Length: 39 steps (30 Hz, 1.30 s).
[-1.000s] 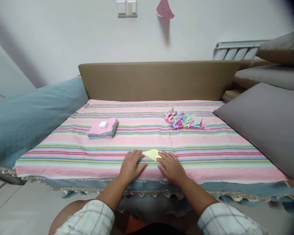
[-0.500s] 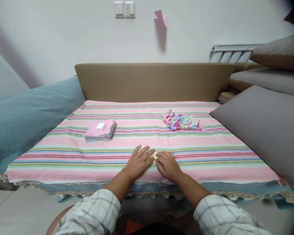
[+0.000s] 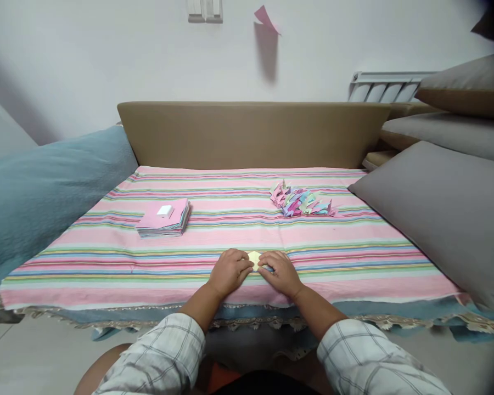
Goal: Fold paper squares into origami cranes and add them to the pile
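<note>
A small pale yellow piece of folded paper (image 3: 254,258) lies between my two hands near the front of the striped cloth (image 3: 214,236). My left hand (image 3: 230,270) has its fingers and thumb closed on the paper's left side. On the right side, my right hand (image 3: 280,271) pinches the paper between thumb and fingers. The fingers hide both ends of the paper; only its middle shows.
At the left is a stack of coloured paper sheets (image 3: 160,218) with a small white block (image 3: 165,211) on top. Several folded paper pieces (image 3: 300,201) are heaped at the back right. Grey cushions (image 3: 432,214) line the right, a blue bolster (image 3: 57,189) the left.
My left hand's spread fingers have curled in and now grip the yellow paper's left side. My right hand's grip has shifted slightly, and more of the paper shows. The view has tilted slightly.
</note>
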Available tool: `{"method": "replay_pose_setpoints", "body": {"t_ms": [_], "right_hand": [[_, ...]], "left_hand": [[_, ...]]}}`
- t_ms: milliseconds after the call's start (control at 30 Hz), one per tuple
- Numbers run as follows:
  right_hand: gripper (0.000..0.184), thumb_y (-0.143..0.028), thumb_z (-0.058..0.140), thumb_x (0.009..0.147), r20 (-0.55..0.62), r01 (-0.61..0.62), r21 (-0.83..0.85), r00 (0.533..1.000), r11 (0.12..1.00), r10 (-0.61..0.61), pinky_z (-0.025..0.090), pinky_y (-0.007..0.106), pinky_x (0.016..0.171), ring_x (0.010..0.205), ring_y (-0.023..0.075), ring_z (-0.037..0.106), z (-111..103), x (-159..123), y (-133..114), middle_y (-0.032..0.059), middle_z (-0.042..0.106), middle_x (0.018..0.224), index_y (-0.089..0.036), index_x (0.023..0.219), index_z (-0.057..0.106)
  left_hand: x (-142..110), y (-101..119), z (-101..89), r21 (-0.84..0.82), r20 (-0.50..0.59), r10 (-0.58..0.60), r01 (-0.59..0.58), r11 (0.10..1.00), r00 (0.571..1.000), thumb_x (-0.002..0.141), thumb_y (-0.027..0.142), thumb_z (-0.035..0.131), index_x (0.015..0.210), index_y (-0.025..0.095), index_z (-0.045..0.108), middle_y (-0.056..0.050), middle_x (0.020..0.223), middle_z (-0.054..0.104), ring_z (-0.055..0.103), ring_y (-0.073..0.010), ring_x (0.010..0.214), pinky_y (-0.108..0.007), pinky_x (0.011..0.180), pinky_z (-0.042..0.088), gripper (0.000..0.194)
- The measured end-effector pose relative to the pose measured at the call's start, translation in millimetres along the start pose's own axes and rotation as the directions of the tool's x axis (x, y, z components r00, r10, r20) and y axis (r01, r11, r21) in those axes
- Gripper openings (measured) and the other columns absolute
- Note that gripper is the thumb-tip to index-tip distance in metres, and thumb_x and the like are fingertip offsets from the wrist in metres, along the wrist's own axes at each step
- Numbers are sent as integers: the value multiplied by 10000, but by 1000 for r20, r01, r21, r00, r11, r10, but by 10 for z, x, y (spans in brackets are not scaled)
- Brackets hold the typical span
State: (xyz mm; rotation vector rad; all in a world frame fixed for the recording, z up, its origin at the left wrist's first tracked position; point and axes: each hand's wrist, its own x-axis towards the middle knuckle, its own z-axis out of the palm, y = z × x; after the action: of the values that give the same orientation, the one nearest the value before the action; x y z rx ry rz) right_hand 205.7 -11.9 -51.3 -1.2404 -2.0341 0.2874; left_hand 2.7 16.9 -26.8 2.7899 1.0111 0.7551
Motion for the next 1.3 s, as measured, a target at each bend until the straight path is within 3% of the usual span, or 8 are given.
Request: {"method": "replay_pose_setpoints", "body": {"t_ms": [233, 700, 933, 1300], "right_hand": [[124, -302, 532, 860, -16, -31, 1, 999, 1000, 31, 362, 340, 835, 947, 186, 552, 7, 15, -42, 18, 659, 981, -239, 821, 631], [131, -324, 530, 848, -43, -76, 30, 996, 997, 77, 367, 331, 821, 926, 187, 557, 21, 25, -36, 19, 660, 954, -229, 786, 595], [127, -280, 546, 821, -46, -130, 27, 990, 991, 131, 374, 317, 807, 882, 180, 564, 41, 75, -33, 8, 662, 905, -221, 710, 565], [106, -221, 580, 747, -73, -180, -5, 981, 984, 179, 381, 313, 787, 822, 173, 561, 73, 118, -79, 6, 654, 837, -215, 646, 548]], "left_hand": [[59, 61, -72, -44, 84, -101, 106, 993, 991, 861, 353, 501, 858, 219, 640, -45, 917, 637, 529, -191, 909, -341, 833, 376, 193], [84, -43, 42, -163, 30, -203, 205, 965, 979, 796, 390, 589, 697, 212, 618, -18, 857, 655, 560, -168, 851, -307, 792, 394, 206], [111, -30, 54, -160, 3, -304, 301, 940, 953, 750, 377, 623, 630, 211, 630, -22, 910, 646, 554, -177, 866, -321, 794, 403, 204], [220, 18, 51, -84, 109, -436, 445, 891, 893, 686, 334, 643, 583, 198, 615, -20, 904, 631, 536, -182, 853, -316, 791, 397, 173]]}}
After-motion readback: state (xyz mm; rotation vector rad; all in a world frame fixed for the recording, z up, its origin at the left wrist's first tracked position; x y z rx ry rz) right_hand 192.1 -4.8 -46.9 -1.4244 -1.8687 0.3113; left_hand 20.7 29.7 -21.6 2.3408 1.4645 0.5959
